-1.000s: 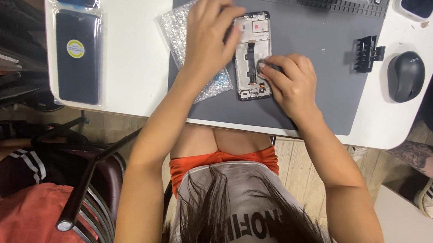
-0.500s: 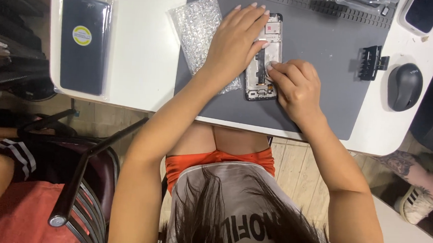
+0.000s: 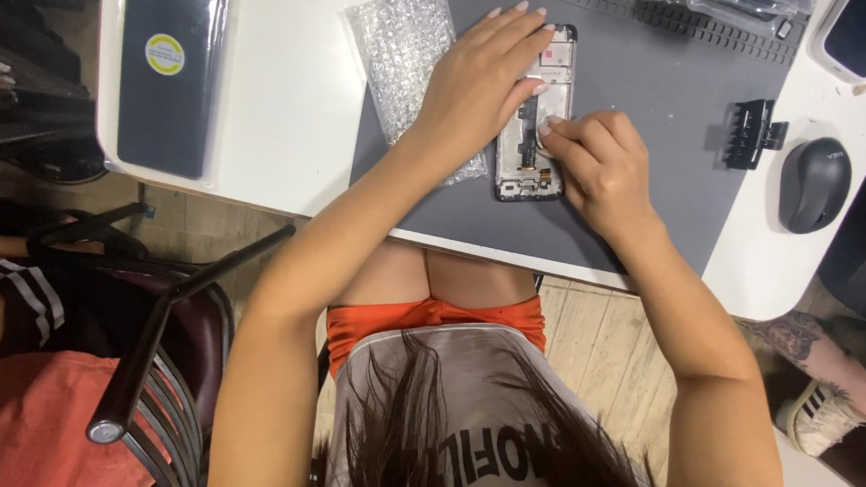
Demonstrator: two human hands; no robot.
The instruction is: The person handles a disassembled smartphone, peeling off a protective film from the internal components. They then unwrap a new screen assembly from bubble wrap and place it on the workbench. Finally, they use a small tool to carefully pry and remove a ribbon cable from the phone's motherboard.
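An opened phone frame (image 3: 533,169) with bare inner parts lies on the grey work mat (image 3: 652,96). My left hand (image 3: 478,81) rests flat on its left side and pins it down, fingers spread toward the top edge. My right hand (image 3: 598,163) is curled at the frame's right edge, fingertips pinched at the middle of the frame; whether they hold a small part or tool is hidden. A piece of bubble wrap (image 3: 405,46) lies under my left wrist, half on the mat.
A dark phone screen in a clear bag (image 3: 168,72) lies at the left of the white table (image 3: 281,104). A black clip-like holder (image 3: 750,133) and a grey mouse (image 3: 812,182) sit at the right. Another phone (image 3: 862,34) is top right. A chair (image 3: 168,318) stands at lower left, another person's leg at lower right.
My left hand has slid slightly up along the frame. My right hand stays pinched at the frame's middle. The view has shifted a little.
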